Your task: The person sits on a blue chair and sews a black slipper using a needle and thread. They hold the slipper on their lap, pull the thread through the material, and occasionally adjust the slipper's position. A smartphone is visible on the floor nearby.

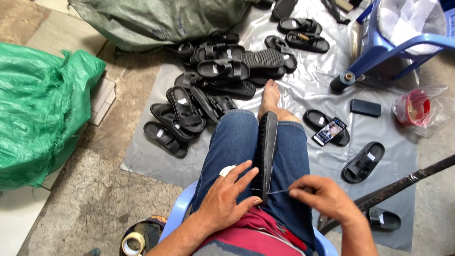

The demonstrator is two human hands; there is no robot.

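The person sits on a light blue plastic chair (182,208) and holds a black sandal (266,151) on edge between the knees, its ribbed sole turned to the left. The left hand (227,196) lies flat against the sole with the fingers spread; its grip is released and it only presses the sandal steady. A white bandage or tape (227,170) seems to be around one finger. The right hand (324,196) has its grip clenched on something thin, a needle or a thread (277,191), which runs to the near edge of the sandal; I cannot tell exactly which it is.

On the grey plastic sheet (303,90) on the floor there is a pile of black sandals (213,80) in front of the left knee. A smartphone (329,131) with a lit screen rests on one single sandal to the right, and a dark power bank (365,107) lies just beyond it. A blue plastic chair (379,47) and a red container in a clear bag (417,106) are further right, and a green woven sack (42,109) stands on the left. A roll of tape (133,243) lies beside the chair.

What could go wrong: the sandal stands only on its narrow edge, so a strong pull may make it tip or slide from between the knees. The left fingertips are close to where the thin piece enters, so a slip could prick them. Also the thread may break if it is pulled at a sharp angle.
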